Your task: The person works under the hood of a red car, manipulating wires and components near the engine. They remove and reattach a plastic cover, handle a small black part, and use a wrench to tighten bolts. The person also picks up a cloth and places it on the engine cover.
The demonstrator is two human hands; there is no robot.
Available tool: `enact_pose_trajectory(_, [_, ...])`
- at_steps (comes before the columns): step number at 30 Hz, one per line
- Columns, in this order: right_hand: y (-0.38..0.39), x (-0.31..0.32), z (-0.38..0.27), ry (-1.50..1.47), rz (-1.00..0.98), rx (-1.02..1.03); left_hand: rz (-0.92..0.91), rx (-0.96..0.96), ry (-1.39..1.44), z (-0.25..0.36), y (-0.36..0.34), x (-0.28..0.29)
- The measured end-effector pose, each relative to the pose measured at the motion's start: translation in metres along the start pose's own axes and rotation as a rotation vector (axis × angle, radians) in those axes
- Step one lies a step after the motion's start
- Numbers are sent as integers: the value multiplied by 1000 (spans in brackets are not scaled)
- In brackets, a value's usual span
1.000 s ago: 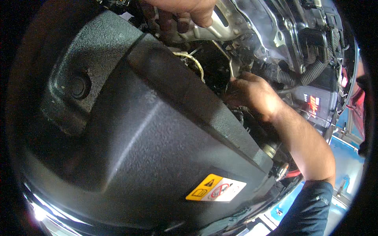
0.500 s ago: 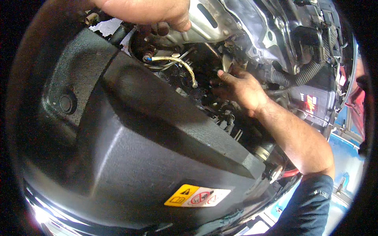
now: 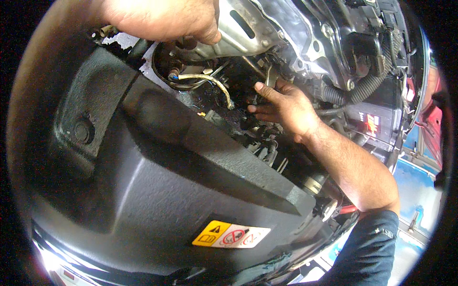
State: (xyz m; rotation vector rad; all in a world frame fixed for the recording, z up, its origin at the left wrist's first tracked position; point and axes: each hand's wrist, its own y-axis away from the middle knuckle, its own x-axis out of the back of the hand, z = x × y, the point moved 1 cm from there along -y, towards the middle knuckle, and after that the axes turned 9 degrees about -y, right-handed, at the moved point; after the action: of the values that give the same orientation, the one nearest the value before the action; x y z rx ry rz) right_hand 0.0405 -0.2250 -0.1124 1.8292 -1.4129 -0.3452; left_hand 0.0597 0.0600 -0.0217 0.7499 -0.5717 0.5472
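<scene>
A slotted silver plate (image 3: pixel 234 42) sits at the top centre of the engine bay, its broad face turned toward the camera. Its lower edge runs left to right, rising slightly, while the slot slants from upper left to lower right. The left hand (image 3: pixel 164 21) grips the plate's left end, thumb tip against the metal, the other fingers bent underneath.

The right hand (image 3: pixel 288 107) reaches into the dark gap below the plate, its thumb pointing up and left beside a narrow metal strip (image 3: pixel 270 75) that stands roughly upright. The gap is so shadowed that I cannot tell whether those fingers grasp anything. A pale wire (image 3: pixel 212 80) arcs to their left.

A grained black engine cover (image 3: pixel 205 186) fills the foreground, bearing a yellow-and-white label (image 3: pixel 231 234). At right lie a ribbed hose (image 3: pixel 369 90) and, beyond the bay, a blue-and-white panel (image 3: pixel 417 186).
</scene>
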Motion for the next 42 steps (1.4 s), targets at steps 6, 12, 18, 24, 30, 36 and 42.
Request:
enact_pose_trajectory(6, [-5,6,-1,-4,-67,-129,-4,-2,-8,7,6,-2])
enact_pose_trajectory(12, [-16,12,6,-51,-128,-117,-11,-13,-11,11,7,-7])
enact_pose_trajectory(18, [-15,15,6,-8,-109,-137,-5,-15,-8,12,8,-11])
enact_pose_trajectory(24, [-6,21,9,37,44,-74,-2,-19,-7,12,8,-12])
enact_pose_trajectory(30, [-5,22,6,108,-16,-122,11,-22,-8,12,8,-13])
enact_pose_trajectory(36, [5,13,1,136,49,-115,18,-26,-17,14,8,-15])
enact_pose_trajectory(42, [1,12,5,104,6,-165,26,-27,-19,15,9,-16])
